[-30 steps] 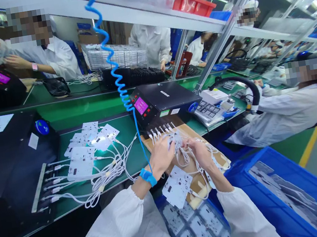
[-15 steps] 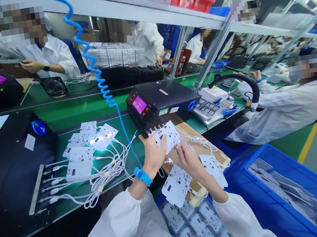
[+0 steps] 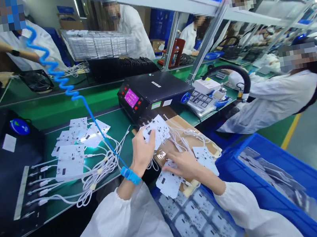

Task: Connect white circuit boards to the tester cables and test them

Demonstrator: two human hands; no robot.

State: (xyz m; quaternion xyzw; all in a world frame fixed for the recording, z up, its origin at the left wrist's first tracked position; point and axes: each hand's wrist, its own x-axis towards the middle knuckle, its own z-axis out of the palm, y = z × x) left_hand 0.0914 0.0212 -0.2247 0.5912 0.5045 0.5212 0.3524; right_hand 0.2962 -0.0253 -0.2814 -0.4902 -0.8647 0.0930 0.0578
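Note:
My left hand grips a white circuit panel and holds it tilted above the brown board in front of the black tester box. A blue wrist strap with a coiled blue cord is on that wrist. My right hand lies with fingers spread on another white panel at the board's near edge. A third white panel lies just to the right, among white cables.
More white panels and white cables lie on the green belt to the left. A blue tray of panels sits below my arms, and a blue crate stands to the right. A co-worker in white sits at right; others work across the line.
My left hand lifted a white panel off the cables and drew it left. My right hand let go of the cables and came down onto the near panel. The view shifted left.

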